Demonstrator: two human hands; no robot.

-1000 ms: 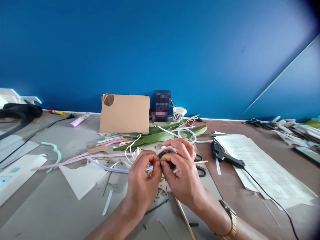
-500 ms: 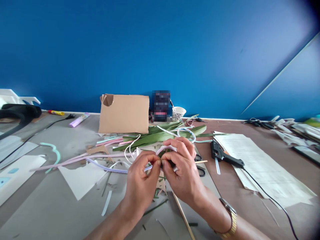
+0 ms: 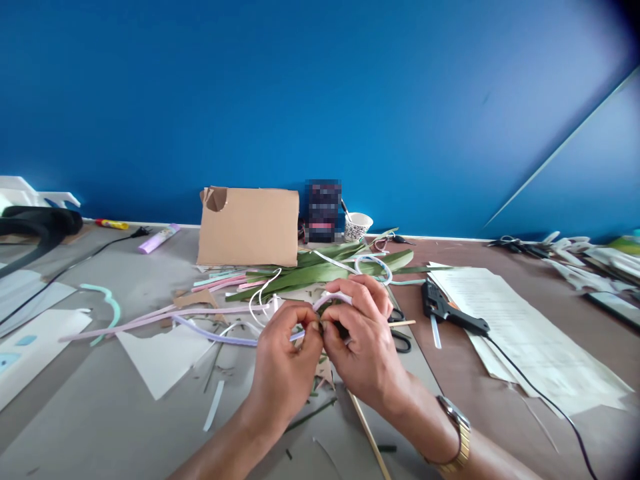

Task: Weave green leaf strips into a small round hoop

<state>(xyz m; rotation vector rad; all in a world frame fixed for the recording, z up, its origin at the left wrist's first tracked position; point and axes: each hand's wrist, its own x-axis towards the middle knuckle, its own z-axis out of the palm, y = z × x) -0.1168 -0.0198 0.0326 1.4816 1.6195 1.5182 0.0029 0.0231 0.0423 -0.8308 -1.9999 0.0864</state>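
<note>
My left hand (image 3: 284,363) and my right hand (image 3: 364,347) meet thumb to thumb above the table's middle. Both pinch the same small piece where a lilac paper strip (image 3: 220,335) ends. From that pinch the strip trails left across the grey table (image 3: 100,413). A pale loop of strip (image 3: 334,297) arches over my right fingers. What sits between the fingertips is too small to make out. A gold watch (image 3: 457,433) is on my right wrist. Long green leaves (image 3: 325,270) lie just behind the hands.
A cardboard box (image 3: 250,227) stands at the back, with a patterned cup (image 3: 357,227) to its right. A black glue gun (image 3: 450,310) and its cable lie on printed sheets (image 3: 530,333) at the right. Scissors (image 3: 400,337), paper scraps and coloured strips (image 3: 220,283) litter the middle.
Both hands have stayed pinched together on the strip, with only a slight shift of the fingers. Nothing else has moved.
</note>
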